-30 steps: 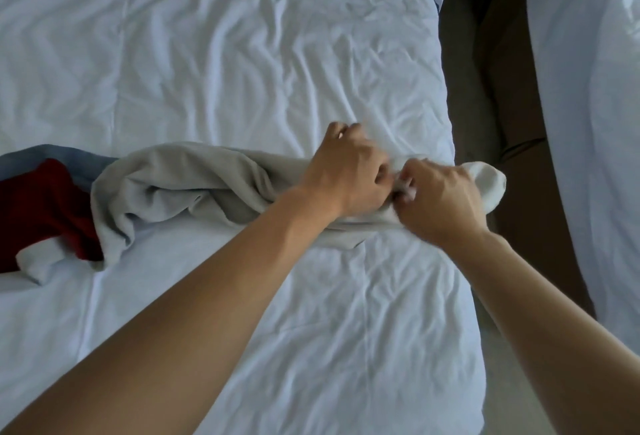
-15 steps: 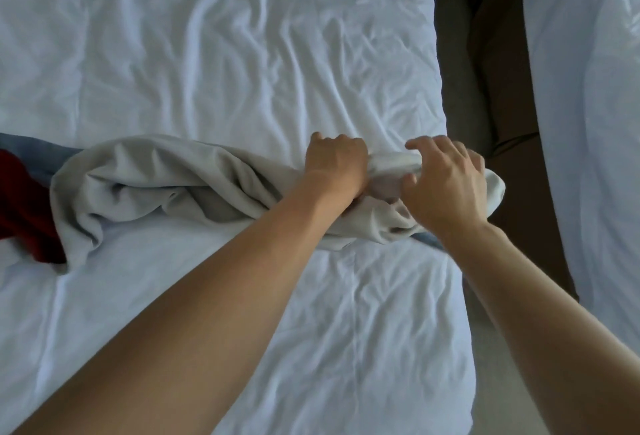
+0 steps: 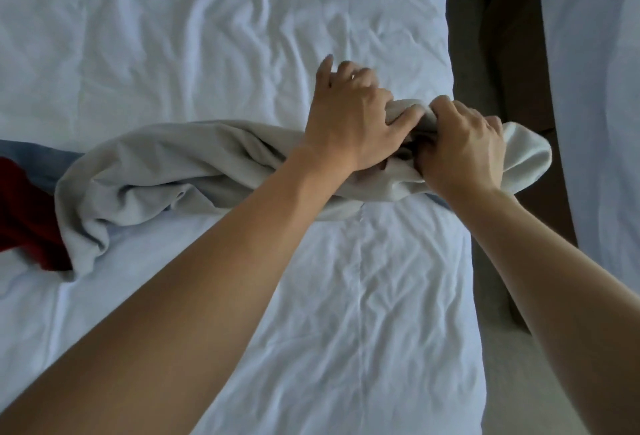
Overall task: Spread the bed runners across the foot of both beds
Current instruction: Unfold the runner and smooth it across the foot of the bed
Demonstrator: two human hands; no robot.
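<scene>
White, wrinkled sheet covers the near bed [image 3: 381, 313]. On it the grey runner [image 3: 180, 164] lies bunched in a rope, its end at the right edge. Right hand [image 3: 464, 150] fingers are clenched on it; left hand [image 3: 349, 122] pinches it, outer fingers loose. Tugging sideways could drag it floorward. The second bed [image 3: 599, 88] waits beyond.

Head view, steeply down, close above bed [image 3: 207, 53]
</scene>
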